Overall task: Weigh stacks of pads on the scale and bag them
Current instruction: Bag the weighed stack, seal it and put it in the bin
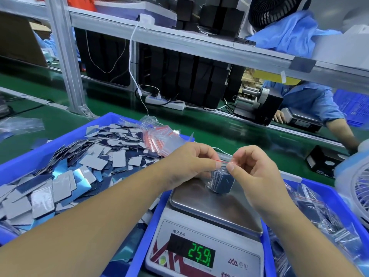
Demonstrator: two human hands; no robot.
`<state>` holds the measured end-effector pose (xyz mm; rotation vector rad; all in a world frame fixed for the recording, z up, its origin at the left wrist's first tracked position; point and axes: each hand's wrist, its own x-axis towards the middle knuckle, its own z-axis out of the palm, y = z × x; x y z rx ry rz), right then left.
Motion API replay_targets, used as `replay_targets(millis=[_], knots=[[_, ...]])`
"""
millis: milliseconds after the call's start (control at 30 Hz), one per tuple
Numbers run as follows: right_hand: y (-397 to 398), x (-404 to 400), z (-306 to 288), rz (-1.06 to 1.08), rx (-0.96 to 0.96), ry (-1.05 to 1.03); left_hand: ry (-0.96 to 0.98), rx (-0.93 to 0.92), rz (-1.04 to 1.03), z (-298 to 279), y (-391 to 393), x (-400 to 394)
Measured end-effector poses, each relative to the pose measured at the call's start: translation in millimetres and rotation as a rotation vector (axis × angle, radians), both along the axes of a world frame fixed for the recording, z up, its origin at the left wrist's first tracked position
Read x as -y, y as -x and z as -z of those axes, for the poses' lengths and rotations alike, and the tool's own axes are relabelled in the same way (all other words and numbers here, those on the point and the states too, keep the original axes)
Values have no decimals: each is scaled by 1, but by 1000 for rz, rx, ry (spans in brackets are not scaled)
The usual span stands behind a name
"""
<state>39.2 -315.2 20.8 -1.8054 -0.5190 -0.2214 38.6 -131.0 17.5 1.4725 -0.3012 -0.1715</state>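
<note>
Green conveyor behind; both hands (187,162) (253,166) pinch a bag of pads (222,181) over the scale (209,220), between blue bins (24,160).

Green belt (229,134) crosses the frame; on it lie a blue bin (30,156) lower left, power strip (165,102) upper centre, black box (323,160) at right

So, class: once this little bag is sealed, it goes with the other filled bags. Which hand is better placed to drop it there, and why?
Probably the right hand. It already pinches the bag at its red strip, and the bin of filled bags lies on that side; the left hand would cross over the scale.
</note>
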Motion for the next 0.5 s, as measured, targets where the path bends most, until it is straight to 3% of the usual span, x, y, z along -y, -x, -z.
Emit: replay_targets(millis=[500], knots=[[3, 4, -8, 4, 79, -21, -128, 134, -69, 3, 0, 2]])
